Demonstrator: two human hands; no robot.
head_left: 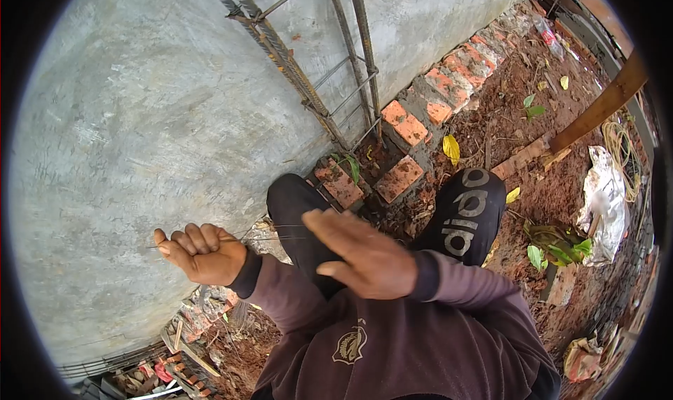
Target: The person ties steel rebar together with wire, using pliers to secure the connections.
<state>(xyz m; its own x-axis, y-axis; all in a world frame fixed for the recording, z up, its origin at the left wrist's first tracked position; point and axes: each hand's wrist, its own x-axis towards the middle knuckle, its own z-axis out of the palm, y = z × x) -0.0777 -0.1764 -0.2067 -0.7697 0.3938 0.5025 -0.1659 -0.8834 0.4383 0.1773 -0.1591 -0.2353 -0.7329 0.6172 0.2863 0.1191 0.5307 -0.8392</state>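
Gripping the thin wires (pixel 277 238) in a closed left hand (pixel 203 254), we're holding them lying left-to-right, free ends pointing at our flat, empty right hand (pixel 364 260), nearer than the far rebar cage (pixel 315 91).

Left hand (pixel 203 254): fist closed on thin wires (pixel 277 238) | Right hand (pixel 368 260): open, fingers flat, just beside wires, contact cannot be determined | Rebar cage (pixel 308 95): leaning against concrete wall (pixel 140 119) | Bricks (pixel 399 178): at cage base, on soil (pixel 540 190)
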